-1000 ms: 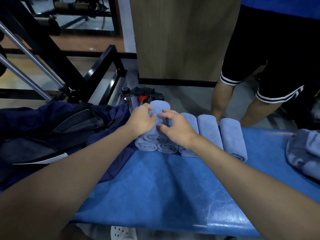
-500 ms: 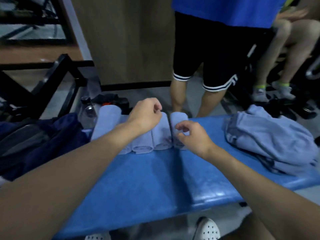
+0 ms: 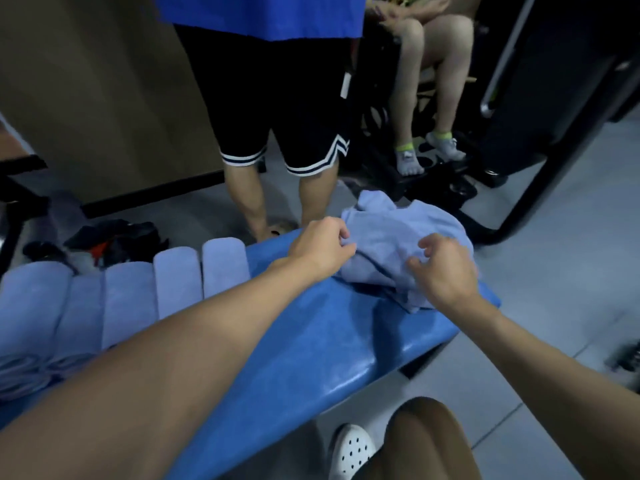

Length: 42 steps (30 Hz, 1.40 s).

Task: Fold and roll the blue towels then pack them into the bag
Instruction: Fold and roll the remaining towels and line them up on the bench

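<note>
Now, along the blue bench, starting at its left end: a row of rolled towels lies side by side, touching one another, at the far edge of the pad. Right of that row comes a bare stretch of bench, then the left hand, fingers curled and pinching the near-left edge of the loose pile of towels. That crumpled heap sits at the bench's right end. The right hand is on the pile's right side, fingers bent and gathering cloth. Beyond the bench stands a person in black shorts. The bag is out of view.
</note>
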### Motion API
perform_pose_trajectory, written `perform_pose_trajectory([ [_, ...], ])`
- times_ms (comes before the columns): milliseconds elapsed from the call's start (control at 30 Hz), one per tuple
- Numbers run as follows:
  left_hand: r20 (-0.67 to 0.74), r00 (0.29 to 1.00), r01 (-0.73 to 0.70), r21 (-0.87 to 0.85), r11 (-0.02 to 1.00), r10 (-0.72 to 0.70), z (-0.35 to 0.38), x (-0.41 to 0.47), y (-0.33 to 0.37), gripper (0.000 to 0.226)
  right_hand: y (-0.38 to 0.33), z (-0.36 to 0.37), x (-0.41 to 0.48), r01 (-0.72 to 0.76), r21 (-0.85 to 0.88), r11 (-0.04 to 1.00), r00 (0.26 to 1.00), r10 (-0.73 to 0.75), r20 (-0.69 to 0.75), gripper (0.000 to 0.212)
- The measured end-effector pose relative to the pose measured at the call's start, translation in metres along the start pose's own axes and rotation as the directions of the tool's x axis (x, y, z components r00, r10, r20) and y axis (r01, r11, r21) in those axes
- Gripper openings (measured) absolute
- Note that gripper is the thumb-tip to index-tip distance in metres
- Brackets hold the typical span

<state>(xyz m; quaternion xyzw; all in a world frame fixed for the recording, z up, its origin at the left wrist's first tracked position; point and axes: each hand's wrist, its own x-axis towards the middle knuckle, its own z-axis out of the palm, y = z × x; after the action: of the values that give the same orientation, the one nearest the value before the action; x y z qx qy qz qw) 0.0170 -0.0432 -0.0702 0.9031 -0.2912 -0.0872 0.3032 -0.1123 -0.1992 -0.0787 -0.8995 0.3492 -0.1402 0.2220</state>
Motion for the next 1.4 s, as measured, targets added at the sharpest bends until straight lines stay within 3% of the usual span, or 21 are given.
perform_pose_trajectory([
  [133,-0.059,0.998,0.018,0.112,0.994,-0.012,0.022,0.02,0.005,0.028,0.031,0.0,0.003,-0.114,-0.129,0.985,0.993,0.109,-0.045,0.04],
  [233,-0.085,0.993,0.092,0.099,0.991,-0.084,0.031,0.032,-0.002,0.031,0.048,0.001,0.01,-0.172,-0.078,0.982,0.985,0.171,-0.021,0.029],
  [367,-0.073,0.978,0.194,-0.01,0.981,-0.194,0.041,0.037,-0.009,0.037,0.06,0.003,0.017,-0.114,0.065,0.991,0.993,0.115,-0.01,0.01],
  [467,-0.063,0.976,0.206,-0.068,0.976,-0.21,0.047,0.04,-0.006,0.028,0.066,0.005,0.02,-0.043,0.068,0.997,0.998,0.045,-0.031,0.023],
  [633,-0.063,0.964,0.231,-0.287,0.93,-0.259,0.052,0.044,-0.003,0.036,0.06,-0.005,0.015,0.038,0.27,0.962,0.983,0.012,-0.182,0.01],
  [733,-0.108,0.946,0.252,-0.342,0.905,-0.304,0.048,0.042,0.003,0.023,0.051,-0.016,0.014,0.098,0.36,0.928,0.972,-0.011,-0.237,0.01],
  [800,-0.174,0.938,0.218,-0.377,0.9,-0.3,0.043,0.037,0.009,0.021,0.045,-0.022,0.014,0.13,0.411,0.902,0.969,-0.028,-0.246,0.011],
  [933,-0.358,0.915,0.01,-0.442,0.897,-0.187,0.011,0.024,0.024,0.029,0.022,-0.039,0.013,0.212,0.476,0.853,0.95,-0.066,-0.305,0.01],
  [1067,-0.522,0.837,-0.139,-0.492,0.859,-0.164,-0.044,-0.001,0.031,0.02,-0.013,-0.055,0.004,0.287,0.517,0.807,0.931,-0.107,-0.35,0.009],
  [1200,-0.623,0.768,-0.194,-0.447,0.873,-0.148,-0.1,-0.041,0.015,0.014,-0.056,-0.063,-0.021,0.374,0.566,0.735,0.919,-0.209,-0.335,0.009],
  [1400,-0.682,0.7,-0.154,-0.431,0.889,-0.209,-0.16,-0.121,-0.024,0.007,-0.111,-0.053,-0.071,0.428,0.647,0.631,0.902,-0.336,-0.27,0.013],
])
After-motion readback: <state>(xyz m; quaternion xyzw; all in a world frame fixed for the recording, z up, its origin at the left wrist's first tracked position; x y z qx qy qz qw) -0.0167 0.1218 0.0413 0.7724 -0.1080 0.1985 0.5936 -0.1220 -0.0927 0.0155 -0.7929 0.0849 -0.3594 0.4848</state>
